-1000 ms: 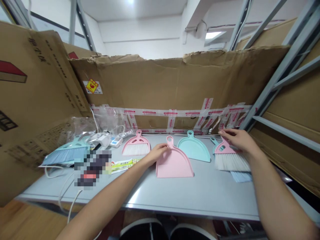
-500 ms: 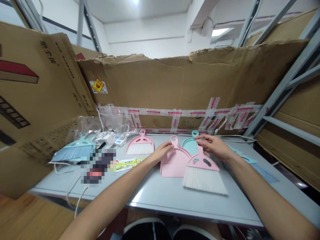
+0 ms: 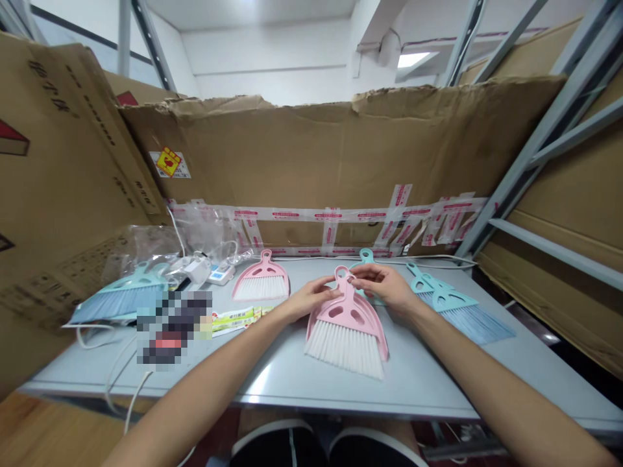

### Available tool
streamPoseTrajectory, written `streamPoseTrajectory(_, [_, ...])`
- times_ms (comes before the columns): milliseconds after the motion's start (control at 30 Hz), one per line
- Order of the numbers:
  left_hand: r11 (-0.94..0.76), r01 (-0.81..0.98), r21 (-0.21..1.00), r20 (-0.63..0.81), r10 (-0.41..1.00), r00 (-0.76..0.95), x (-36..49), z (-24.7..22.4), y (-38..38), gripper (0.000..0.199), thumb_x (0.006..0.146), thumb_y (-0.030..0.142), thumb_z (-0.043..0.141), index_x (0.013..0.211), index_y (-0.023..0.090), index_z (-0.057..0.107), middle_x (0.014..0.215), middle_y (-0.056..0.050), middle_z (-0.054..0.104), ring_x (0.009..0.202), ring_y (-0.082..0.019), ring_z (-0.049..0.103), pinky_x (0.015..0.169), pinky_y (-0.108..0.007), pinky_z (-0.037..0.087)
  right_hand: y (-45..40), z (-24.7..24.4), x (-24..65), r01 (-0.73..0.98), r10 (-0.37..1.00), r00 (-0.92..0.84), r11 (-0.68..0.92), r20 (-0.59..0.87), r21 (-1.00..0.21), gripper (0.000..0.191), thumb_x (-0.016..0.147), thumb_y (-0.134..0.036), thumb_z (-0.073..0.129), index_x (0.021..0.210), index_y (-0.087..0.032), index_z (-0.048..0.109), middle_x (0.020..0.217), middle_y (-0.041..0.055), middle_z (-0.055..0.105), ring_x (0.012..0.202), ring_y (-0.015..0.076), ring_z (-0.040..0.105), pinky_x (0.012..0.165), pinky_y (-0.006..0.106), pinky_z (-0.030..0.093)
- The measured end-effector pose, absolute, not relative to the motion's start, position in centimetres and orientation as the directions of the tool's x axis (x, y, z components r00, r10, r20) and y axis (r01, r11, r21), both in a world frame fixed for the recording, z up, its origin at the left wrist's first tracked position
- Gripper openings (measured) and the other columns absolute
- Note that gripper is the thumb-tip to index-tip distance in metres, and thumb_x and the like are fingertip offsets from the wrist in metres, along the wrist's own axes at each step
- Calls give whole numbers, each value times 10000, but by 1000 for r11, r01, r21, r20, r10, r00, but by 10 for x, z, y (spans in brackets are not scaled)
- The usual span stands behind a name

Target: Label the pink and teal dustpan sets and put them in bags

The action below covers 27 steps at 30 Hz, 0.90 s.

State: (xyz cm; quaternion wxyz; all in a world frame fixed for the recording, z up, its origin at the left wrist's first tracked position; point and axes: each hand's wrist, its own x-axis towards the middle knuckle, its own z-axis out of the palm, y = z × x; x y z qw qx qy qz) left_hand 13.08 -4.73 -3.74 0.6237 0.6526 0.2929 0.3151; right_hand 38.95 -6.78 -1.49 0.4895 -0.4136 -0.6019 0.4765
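A pink hand brush point(image 3: 346, 334) with white bristles lies over a pink dustpan point(image 3: 382, 327), their handles overlapping. My left hand point(image 3: 314, 299) is closed on the dustpan at its handle, from the left. From the right, my right hand point(image 3: 387, 285) pinches the brush's handle with thumb and fingers. Behind that hand stands a teal dustpan point(image 3: 366, 255), mostly covered. To the right of my hands lie two teal brushes point(image 3: 455, 300) with blue bristles, partly overlapping.
Further left sit another pink dustpan and brush set point(image 3: 261, 277), yellow-green packets point(image 3: 236, 318) and a teal set with blue bristles point(image 3: 124, 295). White cables and clear plastic bags point(image 3: 204, 227) lie behind. A tall cardboard sheet point(image 3: 302, 155) closes the back of the grey table point(image 3: 413, 383).
The pink brush has moved left onto the pink dustpan and now covers most of it. My right hand came closer to my left. The view has shifted slightly.
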Motion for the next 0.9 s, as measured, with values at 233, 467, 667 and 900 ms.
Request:
streamPoseTrajectory(233, [-105, 68, 992, 38, 768, 639, 132, -30, -55, 628, 880, 759, 816, 1005, 143, 824, 907, -60, 749, 836, -200, 641, 785, -314, 483, -73, -22, 370, 149, 924, -46, 383, 380, -912, 405, 818, -605, 945, 1002, -250, 881, 1029, 92, 860, 904, 251, 749, 798, 374, 595])
streamPoseTrajectory(467, [-113, 127, 985, 15, 803, 595, 140, -27, -63, 648, 796, 776, 874, 901, 145, 771, 718, 1, 631, 653, -135, 526, 636, -278, 379, -73, -27, 365, 243, 849, 79, 492, 522, -836, 373, 904, -610, 866, 929, -241, 819, 1040, 94, 797, 938, 246, 718, 723, 333, 559])
streamPoseTrajectory(667, [-89, 121, 989, 8, 833, 553, 140, -23, -65, 662, 764, 786, 886, 840, 148, 730, 713, -4, 640, 645, -124, 525, 625, -270, 355, -66, -33, 368, 144, 923, 25, 377, 384, -915, 486, 910, -641, 833, 1155, -224, 779, 1104, 102, 797, 918, 242, 725, 700, 336, 582])
streamPoseTrajectory(900, [-114, 154, 981, 8, 828, 561, 141, -19, -67, 660, 769, 807, 851, 761, 165, 700, 667, 2, 620, 618, -126, 505, 619, -284, 338, -70, -33, 362, -10, 965, -148, 219, 218, -976, 588, 854, -628, 900, 1246, -213, 759, 945, 40, 768, 785, 185, 681, 670, 305, 556])
